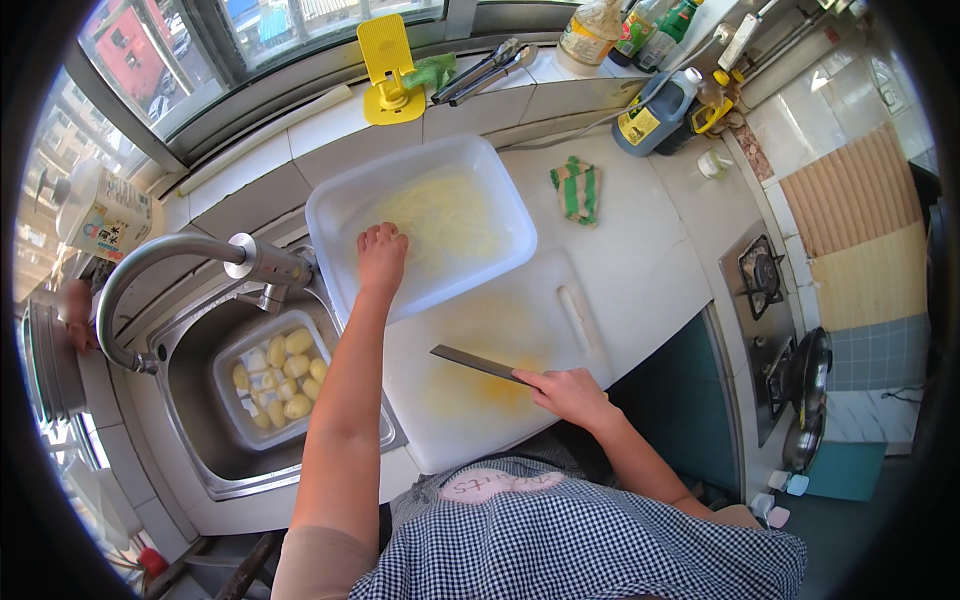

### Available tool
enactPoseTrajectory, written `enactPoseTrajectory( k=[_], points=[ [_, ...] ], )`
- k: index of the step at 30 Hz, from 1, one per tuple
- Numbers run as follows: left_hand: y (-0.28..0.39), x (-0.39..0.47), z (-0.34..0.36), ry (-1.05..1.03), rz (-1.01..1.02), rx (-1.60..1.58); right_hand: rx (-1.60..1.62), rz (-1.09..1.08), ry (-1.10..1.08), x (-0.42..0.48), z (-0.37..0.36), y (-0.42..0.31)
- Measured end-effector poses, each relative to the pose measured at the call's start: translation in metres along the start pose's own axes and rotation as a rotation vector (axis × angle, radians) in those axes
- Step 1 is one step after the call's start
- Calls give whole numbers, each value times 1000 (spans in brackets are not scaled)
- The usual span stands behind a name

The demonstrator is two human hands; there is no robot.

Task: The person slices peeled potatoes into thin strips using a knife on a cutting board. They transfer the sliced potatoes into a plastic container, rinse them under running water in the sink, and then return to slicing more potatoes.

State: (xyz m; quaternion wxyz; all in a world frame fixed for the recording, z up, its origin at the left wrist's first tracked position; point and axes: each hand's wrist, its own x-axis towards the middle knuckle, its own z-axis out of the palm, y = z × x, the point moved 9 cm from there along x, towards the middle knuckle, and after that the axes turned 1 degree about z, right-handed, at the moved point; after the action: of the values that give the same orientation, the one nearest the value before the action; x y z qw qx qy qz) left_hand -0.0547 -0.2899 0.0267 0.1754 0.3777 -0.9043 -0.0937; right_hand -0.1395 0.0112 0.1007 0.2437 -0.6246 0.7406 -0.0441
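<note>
My left hand [383, 255] reaches over the left part of a large white plastic tub [420, 301], fingers curled down; whether they hold anything is hidden. Pale yellow shreds [442, 214] lie in liquid inside the tub. In my right hand [570, 396] is a kitchen knife [480, 363], its blade pointing left above a white cutting board [427, 420]. Yellow stains mark the board, whose handle slot is at the right. Peeled potatoes [298, 365] sit in a smaller white tub [225, 375] in the sink at the left.
A curved faucet [180, 244] arches over the steel sink [202, 469]. Behind the big tub stand a yellow phone stand [390, 75] and tongs [487, 71] on the ledge. A striped cloth [577, 190] and bottles [656, 112] are at the back right, a gas stove [757, 330] far right.
</note>
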Motion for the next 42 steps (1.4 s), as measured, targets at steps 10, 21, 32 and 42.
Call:
enactPoseTrajectory(
  k=[10, 21, 32, 42],
  points=[
    [4, 14, 32, -260, -139, 47, 18, -6, 34, -7, -2, 1],
    [56, -4, -86, 344, 144, 206, 43, 15, 75, -8, 1, 5],
    [75, -155, 21, -166, -664, -1221, 761, 483, 56, -19, 31, 16],
    [80, -163, 22, -277, -587, -811, 589, 317, 142, -12, 59, -8]
  ],
)
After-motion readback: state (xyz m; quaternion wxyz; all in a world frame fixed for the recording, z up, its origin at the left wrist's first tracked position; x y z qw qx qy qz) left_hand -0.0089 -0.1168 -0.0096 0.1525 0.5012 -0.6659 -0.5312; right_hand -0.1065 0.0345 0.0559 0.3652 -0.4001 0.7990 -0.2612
